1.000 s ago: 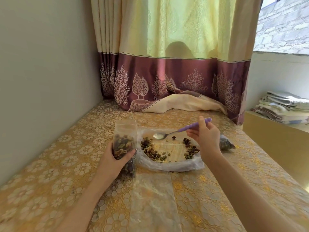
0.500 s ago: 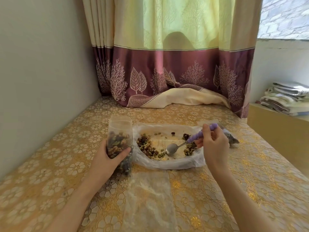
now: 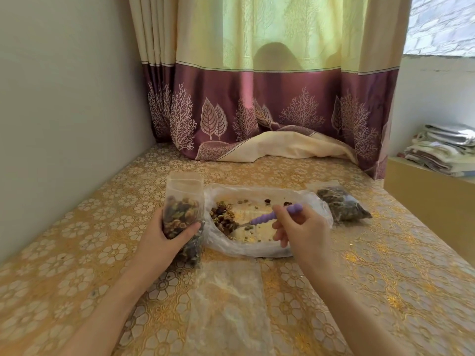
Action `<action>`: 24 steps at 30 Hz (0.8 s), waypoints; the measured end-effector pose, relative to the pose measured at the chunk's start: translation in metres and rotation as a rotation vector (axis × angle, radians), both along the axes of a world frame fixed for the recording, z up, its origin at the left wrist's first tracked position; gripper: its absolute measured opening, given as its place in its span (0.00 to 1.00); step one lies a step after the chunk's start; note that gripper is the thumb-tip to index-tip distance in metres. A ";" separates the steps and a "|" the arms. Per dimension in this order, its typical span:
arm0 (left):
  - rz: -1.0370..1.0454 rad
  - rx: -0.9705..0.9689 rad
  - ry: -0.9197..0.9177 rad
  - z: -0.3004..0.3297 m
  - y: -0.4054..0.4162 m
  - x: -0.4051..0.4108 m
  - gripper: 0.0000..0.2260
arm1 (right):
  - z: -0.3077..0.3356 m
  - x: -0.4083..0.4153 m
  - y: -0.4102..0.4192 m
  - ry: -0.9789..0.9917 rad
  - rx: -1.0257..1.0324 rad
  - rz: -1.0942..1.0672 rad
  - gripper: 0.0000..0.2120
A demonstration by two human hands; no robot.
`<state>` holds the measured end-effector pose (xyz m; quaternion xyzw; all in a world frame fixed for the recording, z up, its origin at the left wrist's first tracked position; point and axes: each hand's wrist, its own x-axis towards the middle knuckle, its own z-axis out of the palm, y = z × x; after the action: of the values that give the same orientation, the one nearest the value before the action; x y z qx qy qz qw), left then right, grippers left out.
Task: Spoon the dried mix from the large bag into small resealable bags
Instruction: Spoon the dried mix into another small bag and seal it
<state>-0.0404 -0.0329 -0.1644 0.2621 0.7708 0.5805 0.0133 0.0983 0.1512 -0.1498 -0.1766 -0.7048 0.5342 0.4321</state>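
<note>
The spoon (image 3: 272, 216), gripped by the right hand (image 3: 302, 231), has shifted left into the mix; left hand (image 3: 164, 237) grips the small bag (image 3: 183, 201).

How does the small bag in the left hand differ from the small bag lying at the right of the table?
The held small bag stands upright, gripped by the left hand; the far small bag lies flat on the table, untouched. The held bag's mouth is open with clear plastic above the mix; whether the lying bag is sealed cannot be told. The held bag sits left of the large bag, the other to its right. Both are clear and hold the dried mix.
</note>
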 end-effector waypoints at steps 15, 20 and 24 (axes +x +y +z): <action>-0.153 -0.074 -0.029 0.000 -0.007 -0.001 0.23 | -0.002 0.003 0.003 -0.128 -0.359 0.064 0.18; -0.292 -0.111 -0.086 0.001 -0.014 -0.005 0.23 | -0.003 0.003 0.007 -0.098 -0.465 0.020 0.14; -0.309 -0.131 -0.103 0.003 -0.017 -0.013 0.23 | 0.002 0.004 0.009 -0.013 -0.474 -0.008 0.13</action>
<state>-0.0529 -0.0502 -0.1617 0.3460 0.7556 0.5329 0.1589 0.1019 0.1599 -0.1478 -0.2793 -0.5619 0.6816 0.3763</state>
